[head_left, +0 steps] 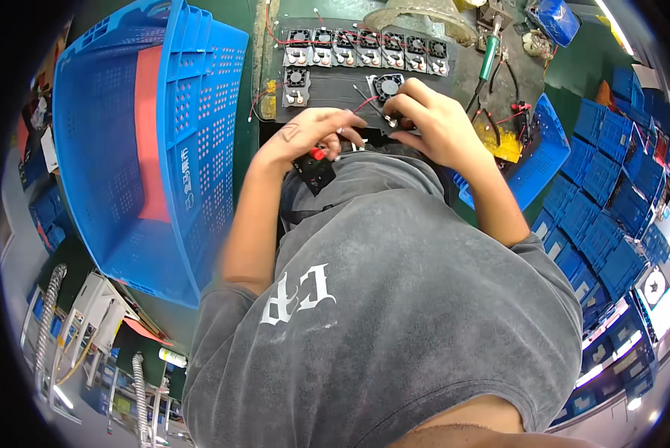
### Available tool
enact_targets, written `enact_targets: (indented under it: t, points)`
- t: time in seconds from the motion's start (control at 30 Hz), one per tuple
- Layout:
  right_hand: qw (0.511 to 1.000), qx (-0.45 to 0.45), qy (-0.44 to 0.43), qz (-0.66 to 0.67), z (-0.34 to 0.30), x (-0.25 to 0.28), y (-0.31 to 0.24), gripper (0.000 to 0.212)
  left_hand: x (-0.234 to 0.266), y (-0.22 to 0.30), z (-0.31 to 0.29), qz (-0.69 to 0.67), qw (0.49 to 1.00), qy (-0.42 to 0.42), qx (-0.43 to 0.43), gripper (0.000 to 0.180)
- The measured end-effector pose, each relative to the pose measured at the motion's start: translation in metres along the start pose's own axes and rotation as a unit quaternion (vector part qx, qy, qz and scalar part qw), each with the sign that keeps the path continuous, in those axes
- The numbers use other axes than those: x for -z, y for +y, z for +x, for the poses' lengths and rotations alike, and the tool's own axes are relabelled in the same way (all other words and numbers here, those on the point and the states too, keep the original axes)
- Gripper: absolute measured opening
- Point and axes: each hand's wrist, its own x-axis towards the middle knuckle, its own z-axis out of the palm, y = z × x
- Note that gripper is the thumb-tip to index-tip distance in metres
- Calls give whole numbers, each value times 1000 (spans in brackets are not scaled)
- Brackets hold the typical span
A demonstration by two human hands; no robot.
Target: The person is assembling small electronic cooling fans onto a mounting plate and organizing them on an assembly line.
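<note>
My left hand (312, 138) is in front of my waist, fingers curled toward a thin wire. What its fingertips pinch is too small to name. Under its palm is a black object with a red part (316, 170); I cannot tell whether the hand holds it. My right hand (433, 125) is closed, thumb and fingers together around a small dark part I cannot make out. Just beyond it, a black cooling fan (387, 86) on a metal plate lies at the mat's near right, with red and black wires running toward my hands.
Several fan assemblies (368, 48) stand in a row on the dark mat, and a single one (297, 86) sits nearer left. A big blue crate (193, 134) is at my left. Right are a green-handled screwdriver (489, 58), pliers (477, 88) and a blue bin (547, 153).
</note>
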Motion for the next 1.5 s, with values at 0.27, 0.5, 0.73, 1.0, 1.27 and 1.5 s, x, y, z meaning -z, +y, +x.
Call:
enact_targets:
  t: [0.27, 0.5, 0.73, 1.0, 1.27, 1.5]
  points:
    - [1000, -18, 8, -21, -3, -50, -3, 38, 47, -21, -9, 54, 993, 96, -46, 30]
    - [989, -87, -2, 122, 2, -70, -7, 36, 66, -42, -8, 112, 981, 155, -37, 31]
    - [996, -29, -3, -84, 26, -144, 41, 36, 106, -58, -6, 221, 935, 266, -74, 25]
    - [993, -76, 59, -73, 63, -193, 54, 41, 143, -47, 33, 363, 818, 441, -69, 30]
    - [989, -94, 82, -81, 76, -208, 50, 40, 172, -70, 63, 274, 808, 520, -44, 26]
    - [988, -79, 93, -95, 79, -209, 51, 40, 171, -77, 72, 257, 794, 546, -70, 25]
